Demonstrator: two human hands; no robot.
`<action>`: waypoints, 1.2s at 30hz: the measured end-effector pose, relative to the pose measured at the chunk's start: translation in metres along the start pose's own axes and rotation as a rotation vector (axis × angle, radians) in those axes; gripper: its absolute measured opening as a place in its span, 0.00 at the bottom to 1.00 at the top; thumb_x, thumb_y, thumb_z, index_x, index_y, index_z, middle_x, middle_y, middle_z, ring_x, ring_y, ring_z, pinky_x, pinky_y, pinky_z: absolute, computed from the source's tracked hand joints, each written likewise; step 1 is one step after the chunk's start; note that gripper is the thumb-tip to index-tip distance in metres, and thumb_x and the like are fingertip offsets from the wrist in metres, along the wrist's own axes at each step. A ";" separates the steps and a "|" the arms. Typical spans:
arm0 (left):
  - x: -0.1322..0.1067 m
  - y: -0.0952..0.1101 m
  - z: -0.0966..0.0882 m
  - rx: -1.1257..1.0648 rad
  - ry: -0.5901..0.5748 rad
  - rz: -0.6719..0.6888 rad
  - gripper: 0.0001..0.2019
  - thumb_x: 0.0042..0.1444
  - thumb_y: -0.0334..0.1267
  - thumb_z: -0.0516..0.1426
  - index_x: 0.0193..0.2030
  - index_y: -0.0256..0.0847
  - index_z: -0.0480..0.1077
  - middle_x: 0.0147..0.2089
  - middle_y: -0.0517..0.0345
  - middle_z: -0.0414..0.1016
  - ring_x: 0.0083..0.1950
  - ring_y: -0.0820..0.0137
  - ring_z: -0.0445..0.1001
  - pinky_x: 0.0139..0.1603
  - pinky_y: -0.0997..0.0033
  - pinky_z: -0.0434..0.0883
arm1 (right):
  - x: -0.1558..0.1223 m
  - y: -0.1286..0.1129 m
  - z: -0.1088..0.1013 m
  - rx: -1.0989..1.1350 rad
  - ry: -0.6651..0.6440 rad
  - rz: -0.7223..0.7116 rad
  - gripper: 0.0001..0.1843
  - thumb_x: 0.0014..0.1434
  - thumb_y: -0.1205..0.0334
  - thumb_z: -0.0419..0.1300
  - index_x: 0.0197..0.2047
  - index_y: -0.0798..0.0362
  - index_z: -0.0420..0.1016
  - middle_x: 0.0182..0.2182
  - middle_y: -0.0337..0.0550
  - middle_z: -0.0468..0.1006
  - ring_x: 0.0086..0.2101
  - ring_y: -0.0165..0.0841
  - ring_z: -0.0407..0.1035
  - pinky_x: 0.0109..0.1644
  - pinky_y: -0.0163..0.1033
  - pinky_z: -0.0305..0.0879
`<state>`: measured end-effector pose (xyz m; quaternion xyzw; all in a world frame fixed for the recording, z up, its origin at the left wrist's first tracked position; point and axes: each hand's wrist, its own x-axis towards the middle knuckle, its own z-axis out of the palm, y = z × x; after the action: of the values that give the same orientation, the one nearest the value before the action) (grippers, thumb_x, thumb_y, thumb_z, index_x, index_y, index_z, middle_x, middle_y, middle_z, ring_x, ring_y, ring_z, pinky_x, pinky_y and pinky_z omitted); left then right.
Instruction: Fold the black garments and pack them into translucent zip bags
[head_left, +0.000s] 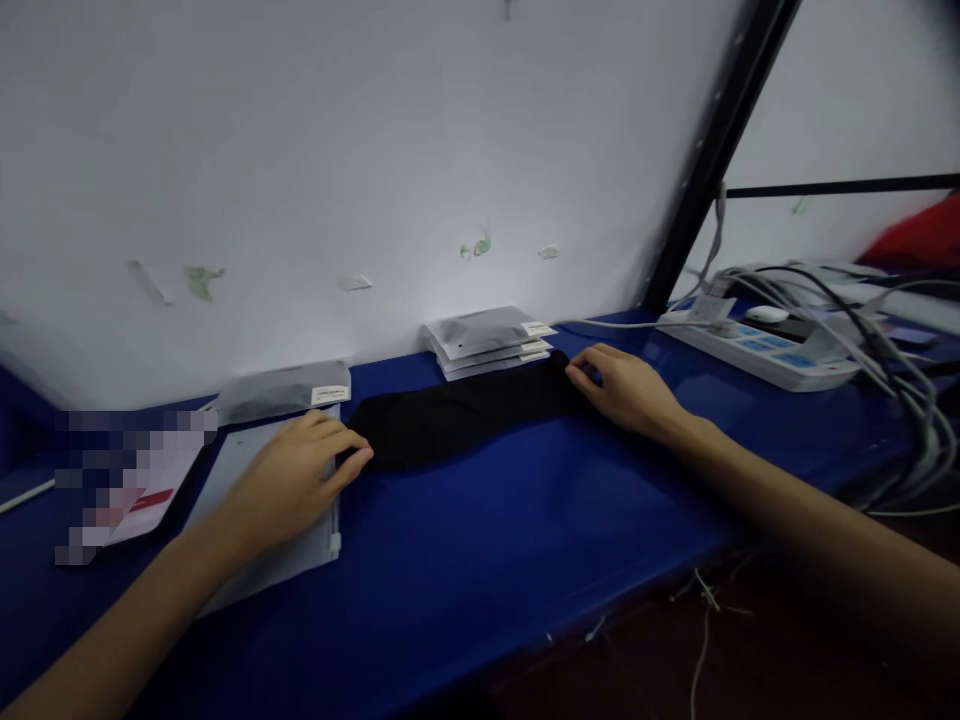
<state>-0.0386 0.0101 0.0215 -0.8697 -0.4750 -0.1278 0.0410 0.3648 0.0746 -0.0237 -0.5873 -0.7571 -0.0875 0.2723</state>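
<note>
A long black piece of cloth (457,415) lies stretched flat across the blue table (480,560). My left hand (292,475) rests over an empty grey zip bag (255,540), and its fingertips pinch the cloth's left end. My right hand (626,385) sits at the cloth's right end, fingers curled down on its edge. Both arms reach in from the near side.
A stack of filled grey packets (487,340) lies against the white wall behind the cloth. Another filled packet (281,392) lies at the left. A white power strip (757,350) with several cables (892,350) sits at the right. A red-marked paper (142,500) lies far left.
</note>
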 end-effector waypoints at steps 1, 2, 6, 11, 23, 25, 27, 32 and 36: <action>0.002 0.000 -0.001 0.007 0.022 -0.019 0.16 0.66 0.46 0.49 0.44 0.45 0.76 0.44 0.55 0.79 0.49 0.59 0.72 0.51 0.54 0.68 | 0.003 0.000 -0.001 -0.004 0.041 0.007 0.15 0.65 0.55 0.50 0.44 0.53 0.75 0.42 0.49 0.78 0.39 0.40 0.73 0.45 0.45 0.67; 0.005 0.001 -0.001 0.015 0.048 -0.043 0.16 0.66 0.47 0.49 0.45 0.44 0.75 0.45 0.54 0.79 0.50 0.58 0.72 0.52 0.53 0.68 | 0.007 0.000 -0.002 -0.009 0.076 0.003 0.16 0.65 0.56 0.50 0.46 0.53 0.75 0.44 0.50 0.77 0.41 0.41 0.73 0.47 0.45 0.67; 0.028 0.005 -0.002 0.035 0.085 -0.123 0.17 0.65 0.47 0.48 0.49 0.41 0.73 0.50 0.49 0.78 0.54 0.55 0.71 0.54 0.51 0.68 | 0.030 0.006 -0.003 0.020 0.005 -0.072 0.18 0.66 0.61 0.49 0.53 0.56 0.74 0.47 0.53 0.76 0.46 0.40 0.71 0.54 0.44 0.64; 0.063 0.007 0.007 0.116 -0.023 -0.123 0.17 0.64 0.45 0.49 0.49 0.41 0.74 0.48 0.49 0.79 0.51 0.55 0.73 0.49 0.55 0.69 | 0.049 0.020 0.012 0.144 -0.192 -0.116 0.17 0.62 0.66 0.53 0.51 0.56 0.77 0.43 0.50 0.78 0.43 0.36 0.73 0.51 0.40 0.65; 0.075 0.003 0.006 0.025 0.115 -0.336 0.07 0.59 0.42 0.56 0.39 0.44 0.73 0.41 0.55 0.79 0.46 0.58 0.75 0.45 0.60 0.69 | 0.043 0.028 0.013 0.377 0.154 0.125 0.07 0.57 0.60 0.58 0.34 0.52 0.76 0.34 0.45 0.79 0.34 0.36 0.73 0.42 0.42 0.69; 0.067 0.008 -0.003 -0.059 0.161 -0.348 0.06 0.58 0.42 0.57 0.37 0.44 0.73 0.41 0.57 0.79 0.44 0.59 0.75 0.45 0.61 0.69 | 0.038 0.022 0.000 0.395 0.194 0.098 0.07 0.58 0.59 0.58 0.35 0.52 0.75 0.35 0.44 0.80 0.34 0.36 0.73 0.42 0.43 0.70; 0.052 0.016 -0.014 -0.110 0.194 -0.306 0.05 0.57 0.42 0.58 0.36 0.45 0.72 0.39 0.59 0.79 0.43 0.60 0.76 0.45 0.62 0.69 | 0.028 0.016 -0.017 0.412 0.218 0.046 0.07 0.58 0.59 0.58 0.38 0.51 0.75 0.36 0.43 0.80 0.35 0.36 0.74 0.43 0.44 0.71; -0.007 0.048 -0.027 -0.147 0.127 -0.067 0.08 0.62 0.46 0.55 0.40 0.48 0.72 0.39 0.61 0.78 0.38 0.65 0.77 0.40 0.65 0.72 | -0.030 0.013 -0.057 0.383 0.200 -0.069 0.07 0.60 0.58 0.58 0.42 0.49 0.71 0.39 0.45 0.80 0.39 0.40 0.76 0.45 0.46 0.72; -0.049 0.073 -0.011 -0.057 0.127 0.040 0.09 0.65 0.44 0.51 0.45 0.50 0.73 0.41 0.61 0.78 0.42 0.64 0.77 0.45 0.61 0.74 | -0.082 0.023 -0.064 0.299 -0.012 -0.247 0.11 0.61 0.62 0.56 0.47 0.46 0.73 0.41 0.45 0.77 0.43 0.40 0.74 0.46 0.47 0.72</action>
<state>-0.0048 -0.0720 0.0228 -0.8700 -0.4499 -0.1956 0.0487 0.4193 -0.0170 -0.0171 -0.4432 -0.8297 -0.0034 0.3395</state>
